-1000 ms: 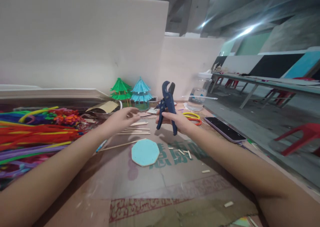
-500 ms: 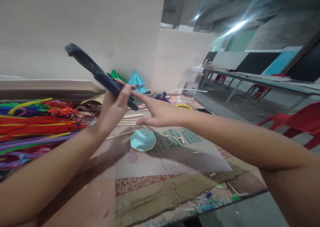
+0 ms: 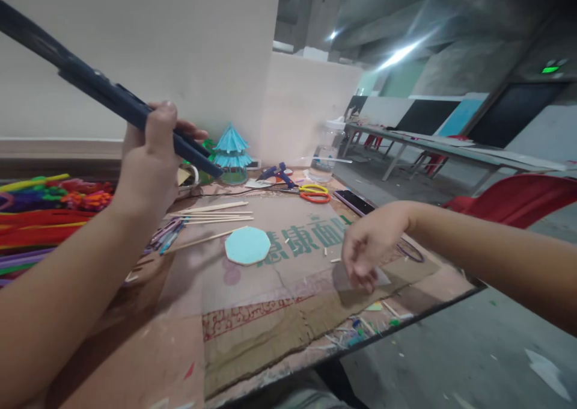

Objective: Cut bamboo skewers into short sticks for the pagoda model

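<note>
My left hand (image 3: pixel 153 150) is wrapped round a long dark-blue tool (image 3: pixel 97 87), raised over the left of the table. The tool slants down to the right, and its kind does not show clearly. My right hand (image 3: pixel 367 246) hangs low over the right side of the printed sheet, its fingers curled together and pointing down. Whatever they hold, if anything, is hidden. Beside it lie short cut stick pieces (image 3: pixel 336 260). A light-blue octagonal piece (image 3: pixel 247 245) rests flat on the sheet (image 3: pixel 283 289) between my hands. Several thin wooden sticks (image 3: pixel 220 215) lie behind it.
Bundles of coloured pipe cleaners (image 3: pixel 40 228) fill the left. A blue tiered model roof (image 3: pixel 231 147), a glue gun (image 3: pixel 279 173), scissors (image 3: pixel 315 193), a phone (image 3: pixel 354 202) and a plastic jar (image 3: pixel 329 147) stand or lie behind. A red chair (image 3: pixel 523 198) is to the right.
My left hand has moved left and nearer with the dark-blue tool. My right hand has left the spot beside it and come down to the right, fingers now curled.
</note>
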A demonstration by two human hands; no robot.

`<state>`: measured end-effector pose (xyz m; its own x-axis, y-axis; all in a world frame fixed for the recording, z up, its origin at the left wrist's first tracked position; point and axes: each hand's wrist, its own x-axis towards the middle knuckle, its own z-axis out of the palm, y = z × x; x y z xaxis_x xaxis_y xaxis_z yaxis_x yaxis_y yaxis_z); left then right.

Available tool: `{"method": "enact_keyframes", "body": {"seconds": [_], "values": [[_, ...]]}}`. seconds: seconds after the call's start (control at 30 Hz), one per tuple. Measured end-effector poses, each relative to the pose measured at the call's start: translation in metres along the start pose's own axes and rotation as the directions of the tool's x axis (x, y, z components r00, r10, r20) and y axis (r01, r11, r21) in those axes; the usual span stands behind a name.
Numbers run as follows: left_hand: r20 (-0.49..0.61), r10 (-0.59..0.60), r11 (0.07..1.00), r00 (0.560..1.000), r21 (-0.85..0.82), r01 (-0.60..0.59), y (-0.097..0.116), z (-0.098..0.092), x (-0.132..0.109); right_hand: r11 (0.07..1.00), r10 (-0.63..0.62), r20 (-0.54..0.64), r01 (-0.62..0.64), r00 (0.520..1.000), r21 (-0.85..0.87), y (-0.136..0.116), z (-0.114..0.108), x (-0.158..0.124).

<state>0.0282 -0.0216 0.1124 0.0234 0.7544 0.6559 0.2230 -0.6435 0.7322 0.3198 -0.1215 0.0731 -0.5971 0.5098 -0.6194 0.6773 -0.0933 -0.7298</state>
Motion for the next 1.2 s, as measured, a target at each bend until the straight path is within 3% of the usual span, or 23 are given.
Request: {"method": "enact_keyframes", "body": {"seconds": [0.07,0.13,0.23,0.3,0.37,0.43,0.53,0.6,0.77,0.83,0.9,0.97,1.0,1.03,1.1,1.17,1.2], "values": [[0.02,0.026,0.999,0.999,0.032,-0.026,-0.001,0.001,0.0,1.0,0.007,-0.085,-0.008,0.996,-0.004,0.008,-0.005,-0.008],[0.027,0.02,0.999,0.999,0.031,-0.02,-0.002,0.002,0.0,0.993,-0.053,-0.236,0.026,0.97,-0.117,0.02,-0.009,-0.006],[0.006,-0.04,0.998,0.999,-0.042,0.04,-0.002,0.004,0.0,0.941,-0.154,-0.538,-0.043,0.829,-0.335,0.035,-0.012,0.006],[-0.034,-0.099,0.987,0.995,-0.128,0.094,-0.001,0.004,0.0,0.894,-0.187,-0.629,-0.135,0.755,-0.427,0.039,-0.009,0.015],[-0.054,-0.135,0.969,0.989,-0.215,0.121,0.0,0.005,-0.001,0.867,-0.156,-0.619,-0.193,0.77,-0.459,0.035,-0.003,0.02],[-0.062,-0.125,0.952,0.99,-0.289,0.102,0.001,0.007,-0.001,0.828,-0.104,-0.56,-0.24,0.822,-0.507,0.029,0.003,0.024],[-0.089,-0.091,0.923,0.992,-0.382,0.05,0.001,0.01,-0.002,0.718,-0.057,-0.503,-0.315,0.863,-0.621,0.019,0.012,0.025],[-0.103,-0.092,0.906,0.99,-0.422,0.04,0.001,0.011,-0.003,0.668,-0.05,-0.502,-0.345,0.864,-0.66,0.015,0.015,0.026],[-0.101,-0.112,0.879,0.989,-0.474,0.052,0.002,0.011,-0.003,0.669,0.012,-0.584,-0.441,0.812,-0.599,0.013,0.018,0.028],[-0.107,-0.108,0.874,0.988,-0.485,0.043,0.002,0.01,-0.002,0.72,0.084,-0.506,-0.404,0.858,-0.564,0.01,0.015,0.023],[-0.111,-0.106,0.876,0.988,-0.481,0.04,0.001,0.01,-0.002,0.852,0.222,-0.212,-0.295,0.952,-0.433,0.005,0.012,0.012],[-0.116,-0.104,0.881,0.988,-0.472,0.037,0.0,0.01,-0.001,0.948,0.267,0.123,-0.238,0.956,-0.212,0.0,0.008,-0.001],[-0.119,-0.103,0.884,0.988,-0.467,0.036,0.0,0.011,-0.001,0.962,0.256,0.186,-0.231,0.949,-0.146,-0.002,0.006,-0.006],[-0.119,-0.102,0.886,0.988,-0.462,0.035,0.0,0.011,-0.001,0.964,0.244,0.146,-0.222,0.959,-0.149,-0.003,0.005,-0.009],[-0.114,-0.101,0.89,0.988,-0.454,0.039,0.0,0.011,-0.001,0.926,0.175,-0.157,-0.217,0.972,-0.31,-0.002,0.003,-0.008],[-0.105,-0.105,0.894,0.989,-0.446,0.047,0.001,0.011,-0.001,0.803,0.034,-0.477,-0.308,0.878,-0.51,0.002,0.0,0.0],[-0.103,-0.105,0.893,0.989,-0.447,0.048,0.001,0.011,-0.001,0.737,-0.026,-0.559,-0.362,0.829,-0.571,0.006,-0.001,0.007]]}}
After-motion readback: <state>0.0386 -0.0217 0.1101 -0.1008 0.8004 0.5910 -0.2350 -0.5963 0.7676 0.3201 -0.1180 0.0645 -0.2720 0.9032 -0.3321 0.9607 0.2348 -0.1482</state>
